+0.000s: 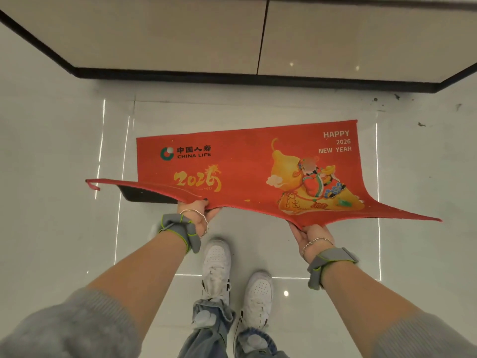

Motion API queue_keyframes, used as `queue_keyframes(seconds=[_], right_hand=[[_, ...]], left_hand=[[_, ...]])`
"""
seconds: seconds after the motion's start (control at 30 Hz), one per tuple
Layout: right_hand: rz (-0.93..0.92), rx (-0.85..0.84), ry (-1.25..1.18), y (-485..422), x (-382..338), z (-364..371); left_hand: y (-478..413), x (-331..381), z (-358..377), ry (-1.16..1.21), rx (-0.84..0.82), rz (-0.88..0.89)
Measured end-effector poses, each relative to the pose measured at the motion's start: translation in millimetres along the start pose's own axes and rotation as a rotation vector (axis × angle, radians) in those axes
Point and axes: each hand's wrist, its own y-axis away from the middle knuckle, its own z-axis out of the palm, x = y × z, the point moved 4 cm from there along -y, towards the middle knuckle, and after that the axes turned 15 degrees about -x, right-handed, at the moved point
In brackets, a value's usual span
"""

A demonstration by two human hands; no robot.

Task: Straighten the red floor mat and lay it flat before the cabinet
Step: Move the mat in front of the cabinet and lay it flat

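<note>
Mat held up by its near edge

While both hands grip its near edge, the mat (245,166) hangs between them and the floor (51,140), its far edge low near the cabinet (160,37). The left hand (197,213) is closed on the edge left of centre, and the right hand (313,235) is closed on it further right. The mat is red, printed with a green and white logo, "CHINA LIFE", a golden "2026", a cartoon figure on a yellow gourd, and "HAPPY 2026 NEW YEAR" in the far right corner. Its near left corner droops and curls outward, showing a black underside; the near right corner juts out to a point. The near edge sags between the hands. Two white shoes (216,264) stand on the pale glossy floor just behind the mat
</note>
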Motion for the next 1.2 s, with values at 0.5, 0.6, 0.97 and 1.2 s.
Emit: queue_keyframes(seconds=[0.5, 0.6, 0.97, 1.2], right_hand=[[-0.079, -0.057, -0.006, 31.0, -41.6, 81.4], [-0.080, -0.055, -0.005, 32.2, -40.9, 83.1], [-0.077, -0.041, -0.039, 31.4, -28.2, 78.2], [-0.060, -0.063, -0.072, 28.7, -18.1, 82.6]], left_hand=[[6.3, 82.0, 24.0, -0.044, 0.025, 0.006], [7.6, 82.0, 20.6, -0.042, 0.032, -0.004], [3.3, 79.9, 12.3, -0.056, 0.012, -0.010], [-0.2, 86.6, 4.5, -0.064, -0.003, 0.012]])
